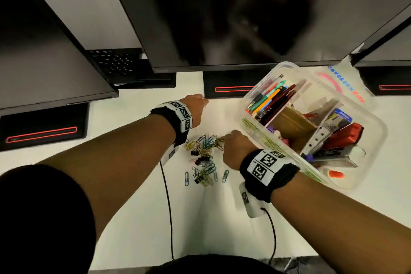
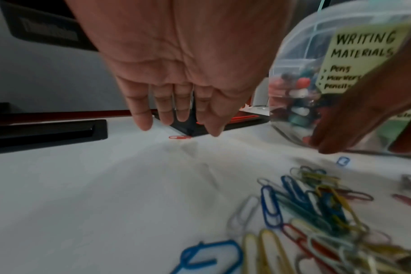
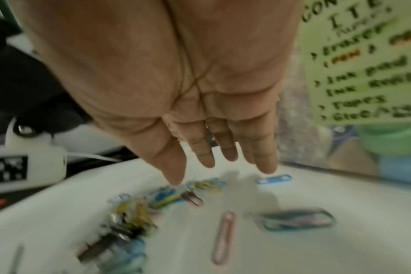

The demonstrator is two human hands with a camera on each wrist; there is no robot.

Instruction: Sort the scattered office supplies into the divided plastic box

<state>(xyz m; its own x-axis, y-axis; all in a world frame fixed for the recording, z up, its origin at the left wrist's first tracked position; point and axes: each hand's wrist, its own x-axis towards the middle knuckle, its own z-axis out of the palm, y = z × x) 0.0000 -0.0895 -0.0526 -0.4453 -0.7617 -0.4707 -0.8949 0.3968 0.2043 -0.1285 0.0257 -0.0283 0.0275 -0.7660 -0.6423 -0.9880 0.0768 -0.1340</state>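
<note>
A heap of coloured paper clips (image 1: 205, 147) mixed with small black binder clips (image 1: 201, 160) lies on the white desk between my hands. The clear divided plastic box (image 1: 375, 118) stands at the right, with pens (image 1: 270, 100) in its far compartment and other supplies in the rest. My left hand (image 1: 201, 101) hovers beyond the heap, fingers straight and empty, and a lone red clip (image 2: 180, 137) lies just under its fingertips (image 2: 143, 126). My right hand (image 1: 229, 140) reaches over the heap's right edge beside the box wall. Its fingers (image 3: 202, 155) are spread and hold nothing.
Black monitors (image 1: 222, 18) and their bases (image 1: 231, 87) line the back of the desk. Two black cables (image 1: 169, 207) run from the wrist cameras toward me. Handwritten labels (image 2: 361, 55) are stuck on the box walls. A single blue clip (image 3: 273, 179) lies near the box.
</note>
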